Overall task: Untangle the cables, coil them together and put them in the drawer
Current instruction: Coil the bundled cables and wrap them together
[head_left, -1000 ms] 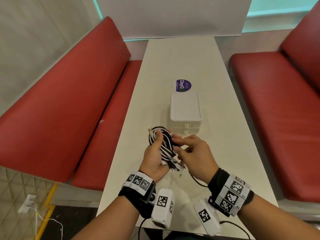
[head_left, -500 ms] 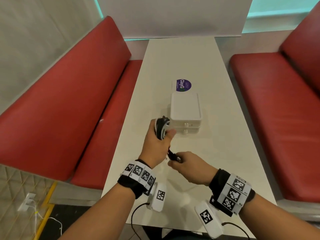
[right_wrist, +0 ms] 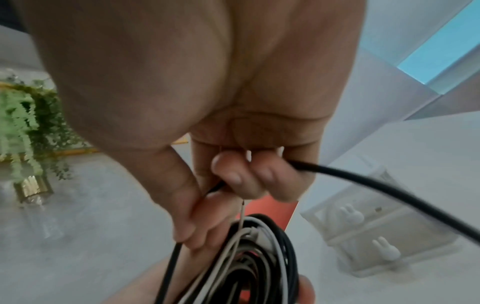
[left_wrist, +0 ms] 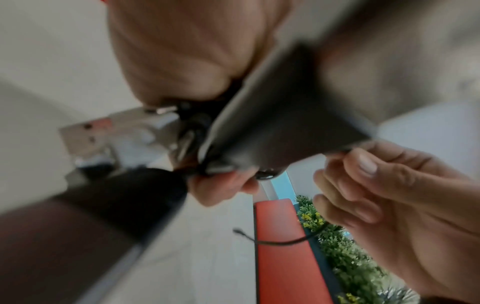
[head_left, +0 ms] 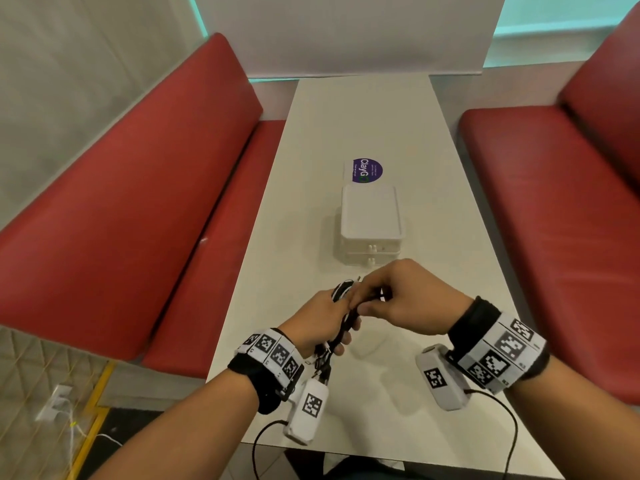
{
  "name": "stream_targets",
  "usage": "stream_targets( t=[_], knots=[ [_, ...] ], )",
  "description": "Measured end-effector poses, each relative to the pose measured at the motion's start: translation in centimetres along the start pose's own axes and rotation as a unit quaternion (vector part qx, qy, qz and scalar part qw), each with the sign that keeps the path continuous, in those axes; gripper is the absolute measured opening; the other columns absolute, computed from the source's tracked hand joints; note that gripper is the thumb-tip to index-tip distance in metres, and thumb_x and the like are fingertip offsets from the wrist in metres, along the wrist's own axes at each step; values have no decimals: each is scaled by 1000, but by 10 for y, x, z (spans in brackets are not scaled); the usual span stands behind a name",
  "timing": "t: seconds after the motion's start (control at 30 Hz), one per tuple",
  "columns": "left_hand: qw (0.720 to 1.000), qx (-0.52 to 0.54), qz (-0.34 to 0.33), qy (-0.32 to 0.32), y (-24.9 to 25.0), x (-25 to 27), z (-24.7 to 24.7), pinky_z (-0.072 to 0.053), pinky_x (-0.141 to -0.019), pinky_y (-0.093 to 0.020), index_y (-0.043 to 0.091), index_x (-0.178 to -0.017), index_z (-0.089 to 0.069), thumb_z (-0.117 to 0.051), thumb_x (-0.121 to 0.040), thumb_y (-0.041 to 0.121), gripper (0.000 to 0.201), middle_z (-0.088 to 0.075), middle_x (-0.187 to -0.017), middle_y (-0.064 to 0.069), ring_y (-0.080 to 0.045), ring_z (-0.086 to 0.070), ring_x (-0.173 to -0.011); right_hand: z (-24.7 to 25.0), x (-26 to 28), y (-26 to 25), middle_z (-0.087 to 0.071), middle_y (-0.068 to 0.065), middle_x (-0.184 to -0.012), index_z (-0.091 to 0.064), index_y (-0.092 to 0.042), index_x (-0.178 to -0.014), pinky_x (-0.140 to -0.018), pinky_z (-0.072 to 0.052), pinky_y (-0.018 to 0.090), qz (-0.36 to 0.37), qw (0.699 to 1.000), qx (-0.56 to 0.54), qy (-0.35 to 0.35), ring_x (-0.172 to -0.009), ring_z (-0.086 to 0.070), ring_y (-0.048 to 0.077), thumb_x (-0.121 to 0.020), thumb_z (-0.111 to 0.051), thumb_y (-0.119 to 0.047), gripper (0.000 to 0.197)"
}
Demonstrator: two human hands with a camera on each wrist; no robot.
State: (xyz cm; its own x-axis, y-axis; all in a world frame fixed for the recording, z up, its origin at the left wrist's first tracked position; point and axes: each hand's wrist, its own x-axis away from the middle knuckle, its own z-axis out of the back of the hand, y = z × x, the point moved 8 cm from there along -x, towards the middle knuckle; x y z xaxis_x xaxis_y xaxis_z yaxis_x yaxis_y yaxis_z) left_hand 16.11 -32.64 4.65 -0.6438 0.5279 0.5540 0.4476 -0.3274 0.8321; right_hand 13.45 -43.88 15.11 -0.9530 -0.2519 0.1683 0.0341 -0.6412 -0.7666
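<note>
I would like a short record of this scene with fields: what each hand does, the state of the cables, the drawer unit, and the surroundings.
left hand: left hand holds the cable bundle of black and white cables
right hand: right hand pinches a black cable that leads from the bundle
cables: coiled, not yet in a drawer
drawer unit: white drawer unit on the table, beyond the hands, both drawers closed
sticker: purple round sticker behind the unit
seats: red benches on both sides
</note>
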Motion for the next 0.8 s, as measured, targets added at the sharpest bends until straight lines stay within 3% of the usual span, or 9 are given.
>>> stream_targets(
  t=[0.13, 0.27, 0.33, 0.4, 0.47, 0.53, 0.63, 0.7, 0.8],
  knots=[
    [996, 58, 48, -57, -12, 3, -13, -37, -48, -25, 15, -99, -62, -51, -69, 91, 82, -58, -78, -8, -18, -45, -52, 15, -2, 9, -71, -13, -80, -70, -32, -85, -63, -45, 18, 11, 997, 23, 76, -68, -59, 7, -82, -79, -15, 19],
    [986, 99, 78, -111, -22, 8, -27, -39, -46, -24, 13, -104, -62, -58, -48, 98, 102, -58, -79, -8, -17, -44, -53, 20, -6, 14, -69, -14, -80, -76, -35, -79, -70, -51, 27, 12, 992, 50, 117, -79, -63, 3, -76, -84, -33, 9],
    [984, 77, 79, -139, -21, 12, -33, -39, -46, -22, 13, -108, -59, -79, -55, 80, 87, -56, -78, -6, -14, -43, -53, 25, -6, 21, -65, -13, -79, -76, -42, -78, -69, -53, 35, -15, 989, 63, 135, -78, -63, 5, -65, -82, -58, 21],
    [984, 42, 82, -155, -19, 17, -34, -38, -47, -23, 12, -112, -62, -89, -69, 40, 58, -55, -76, -4, -13, -43, -54, 28, -6, 27, -64, -9, -78, -76, -45, -74, -64, -50, 34, -48, 986, 70, 142, -74, -60, 8, -56, -79, -73, 34],
    [982, 56, 76, -163, -16, 20, -33, -38, -48, -23, 9, -113, -63, -75, -83, 24, 36, -55, -75, -5, -14, -43, -55, 26, -7, 32, -65, -8, -78, -79, -41, -78, -66, -46, 32, -50, 990, 8, 132, -71, -57, 8, -68, -80, -63, 24],
    [978, 120, 47, -166, -6, 21, -30, -42, -49, -25, 7, -111, -63, -67, -91, 24, 27, -56, -78, -8, -17, -47, -57, 26, -6, 39, -65, -15, -76, -80, -35, -94, -68, -44, 29, -45, 988, -75, 128, -65, -53, 5, -89, -75, -37, 8],
    [959, 240, -22, -147, 11, 19, -20, -50, -57, -33, 9, -105, -64, -63, -94, 26, 20, -57, -84, -11, -21, -54, -62, 28, -1, 52, -65, -1, -85, -72, -18, -103, -62, -53, 44, -55, 971, -174, 157, -60, -61, 17, -96, -65, -10, 13],
    [942, 308, -58, -118, 21, 17, -11, -51, -63, -34, 10, -102, -63, -65, -92, 28, 21, -57, -86, -11, -22, -55, -65, 25, 3, 57, -64, 9, -89, -67, -10, -96, -58, -54, 42, -72, 961, -199, 179, -57, -62, 22, -93, -71, -13, 6],
    [928, 362, -74, -42, 25, 13, 6, -52, -63, -33, 8, -101, -66, -65, -93, 36, 29, -58, -86, -12, -23, -56, -66, 13, 5, 64, -64, 7, -80, -66, -6, -88, -55, -51, 36, -99, 947, -217, 214, -52, -59, 18, -91, -75, -21, 18]
  ],
)
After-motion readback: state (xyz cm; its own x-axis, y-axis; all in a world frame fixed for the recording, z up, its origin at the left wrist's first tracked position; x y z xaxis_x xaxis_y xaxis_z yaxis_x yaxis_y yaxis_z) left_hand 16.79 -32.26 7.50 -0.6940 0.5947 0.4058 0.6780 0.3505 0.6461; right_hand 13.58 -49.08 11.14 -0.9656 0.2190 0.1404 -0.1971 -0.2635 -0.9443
